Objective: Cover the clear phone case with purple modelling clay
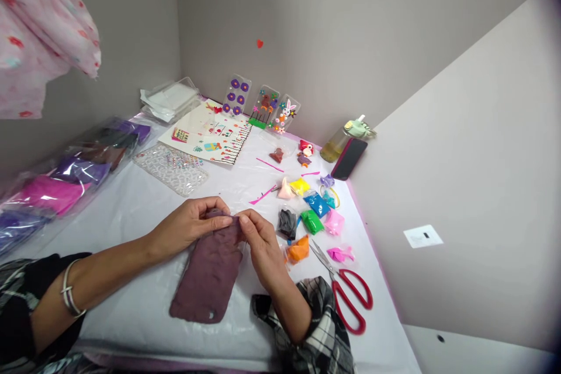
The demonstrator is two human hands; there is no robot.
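You pinched the top edge of the plum clay slab [208, 277], or so it looked!
Your left grip [188, 225] and right grip [258, 239] closed on it, flat on the white-sheeted surface [135, 327].

I can't read any word, number or brand from where I'm looking. The small clear packets of coloured modelling clay [316, 204] on the white table cover have no lettering I can make out; any print on them is too small or creased to read. The cream paper sheet with printed flowers [221, 139] shows only pictures to my eye. The white rectangular plate on the grey wall [423, 236] has one small dark mark, which I can't read as a letter or sign. The black phone [349, 158] shows no readable marking.
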